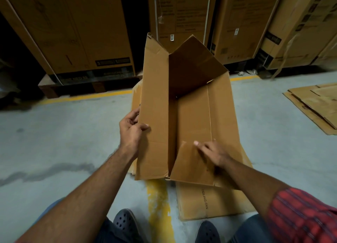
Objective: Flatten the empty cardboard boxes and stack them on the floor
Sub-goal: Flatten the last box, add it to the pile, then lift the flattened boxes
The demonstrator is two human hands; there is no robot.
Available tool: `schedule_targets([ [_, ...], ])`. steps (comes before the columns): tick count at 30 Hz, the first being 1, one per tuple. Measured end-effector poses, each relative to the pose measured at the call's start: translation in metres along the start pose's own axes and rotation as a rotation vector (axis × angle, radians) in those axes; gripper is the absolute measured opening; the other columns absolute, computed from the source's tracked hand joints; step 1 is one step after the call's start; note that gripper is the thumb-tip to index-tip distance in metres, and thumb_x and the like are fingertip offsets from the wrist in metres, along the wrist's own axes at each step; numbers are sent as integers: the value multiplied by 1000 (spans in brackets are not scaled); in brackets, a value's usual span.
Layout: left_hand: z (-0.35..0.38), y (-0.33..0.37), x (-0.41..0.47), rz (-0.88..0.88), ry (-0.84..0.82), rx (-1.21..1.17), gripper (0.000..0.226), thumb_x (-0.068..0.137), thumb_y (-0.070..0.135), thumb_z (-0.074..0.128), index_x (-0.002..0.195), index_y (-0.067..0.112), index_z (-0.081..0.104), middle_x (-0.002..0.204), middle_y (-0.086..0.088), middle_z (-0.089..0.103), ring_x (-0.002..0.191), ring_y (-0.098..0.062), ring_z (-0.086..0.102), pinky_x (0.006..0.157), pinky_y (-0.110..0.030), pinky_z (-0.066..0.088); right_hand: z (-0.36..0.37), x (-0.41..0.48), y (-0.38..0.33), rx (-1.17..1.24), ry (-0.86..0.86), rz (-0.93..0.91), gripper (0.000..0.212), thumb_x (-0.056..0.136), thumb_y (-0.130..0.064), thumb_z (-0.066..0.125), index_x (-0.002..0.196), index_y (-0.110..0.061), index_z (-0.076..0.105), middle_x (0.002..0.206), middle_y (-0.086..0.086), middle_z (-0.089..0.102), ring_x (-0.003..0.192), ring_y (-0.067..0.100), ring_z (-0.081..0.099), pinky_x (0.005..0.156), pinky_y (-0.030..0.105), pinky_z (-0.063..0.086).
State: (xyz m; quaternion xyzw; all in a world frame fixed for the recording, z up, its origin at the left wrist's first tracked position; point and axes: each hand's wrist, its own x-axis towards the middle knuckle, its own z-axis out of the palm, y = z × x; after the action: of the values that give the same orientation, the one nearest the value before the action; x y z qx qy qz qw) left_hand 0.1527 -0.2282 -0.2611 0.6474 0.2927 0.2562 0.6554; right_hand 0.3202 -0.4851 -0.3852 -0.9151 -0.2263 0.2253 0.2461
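You have an open cardboard box (191, 115) in front of you, lifted over the grey floor (63, 133) with its long hollow facing up at you, and nothing lies inside it. Your left hand (130, 128) is closed on the box's left wall, thumb on the inner face and the other fingers wrapped round the outer edge. Your right hand (214, 152) lies spread and flat on the near end flap (193, 166), pressing on it without gripping anything. At the far end of the box a dark flap (193, 67) stands up at an angle. Directly beneath the box, touching the floor, lie flattened cartons (215, 200), one printed "CEILING FAN". Well to the right of the box, more flattened cardboard (315, 104) lies on the floor. Beyond the box stand tall printed cartons (76, 29).
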Motion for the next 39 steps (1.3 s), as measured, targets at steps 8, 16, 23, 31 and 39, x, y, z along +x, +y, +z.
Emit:
schedule_targets([
  [8,1,8,-3,-37,68,-83,61,88,-17,58,127,30,61,92,21,78,87,0,74,62,-18,60,-20,-9,66,-296,411,518,110,52,-53,100,143,-35,40,151,9,45,136,33,41,100,54,53],
  [16,-11,8,3,-52,105,-73,62,88,-16,59,133,25,62,98,14,80,90,-3,75,64,-19,61,-5,2,98,224,30,437,65,83,-34,89,135,-5,61,121,12,71,107,31,65,100,43,55],
  [23,-29,16,25,-39,199,-73,59,92,-8,59,143,21,59,104,14,76,100,-9,69,76,-29,55,-39,-17,55,600,10,241,45,96,-34,75,135,-28,54,120,-2,68,108,25,66,92,46,57],
  [31,-47,16,50,-34,193,-104,53,96,0,66,143,23,61,121,9,76,109,-13,72,88,-41,62,-47,-34,-12,622,-111,77,36,95,-7,73,128,-16,64,114,1,74,99,16,72,73,22,57],
  [39,-56,-8,54,-214,9,235,66,102,24,64,161,29,34,155,-11,49,137,-34,53,110,-47,47,-40,-29,-30,693,132,93,27,95,-4,71,121,-8,66,112,11,75,102,30,71,80,36,55],
])
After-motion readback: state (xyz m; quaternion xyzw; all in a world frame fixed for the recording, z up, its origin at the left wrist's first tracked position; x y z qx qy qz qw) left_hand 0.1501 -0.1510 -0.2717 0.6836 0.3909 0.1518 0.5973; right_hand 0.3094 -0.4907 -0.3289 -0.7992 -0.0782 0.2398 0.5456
